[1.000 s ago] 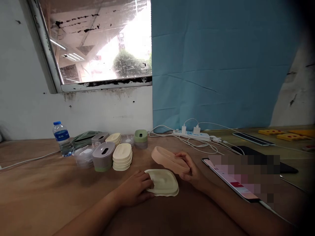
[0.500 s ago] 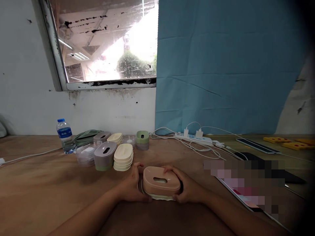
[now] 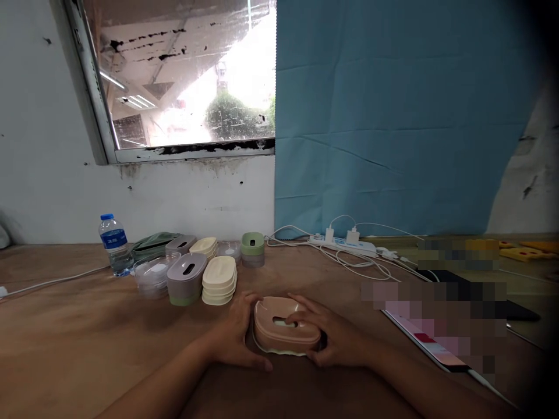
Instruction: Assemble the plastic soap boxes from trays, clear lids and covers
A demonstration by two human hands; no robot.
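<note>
A salmon-pink oval lid (image 3: 266,334) with a slot in its top lies in front of me on the table. A wavy pale rim shows along its lower edge. At its left end is my left hand (image 3: 236,331), its fingertips against the far left corner and its thumb stretched out, off the lid. My right hand (image 3: 334,334) grips the right end, thumb low at the front corner and fingers over the top, some reaching the slot. What lies under the lid is mostly hidden.
Behind stand stacked cream lids (image 3: 218,276), a lilac-and-green container (image 3: 186,282), clear tubs (image 3: 151,279), a green-and-grey container (image 3: 253,250) and a water bottle (image 3: 114,244). A power strip (image 3: 345,245) with loose cables lies back right. A phone (image 3: 430,343), partly blurred, lies at right.
My right fingers have moved inward over the lid's top to the slot. My left thumb has come away from the front edge, and the left fingertips have lowered onto the lid's corner.
</note>
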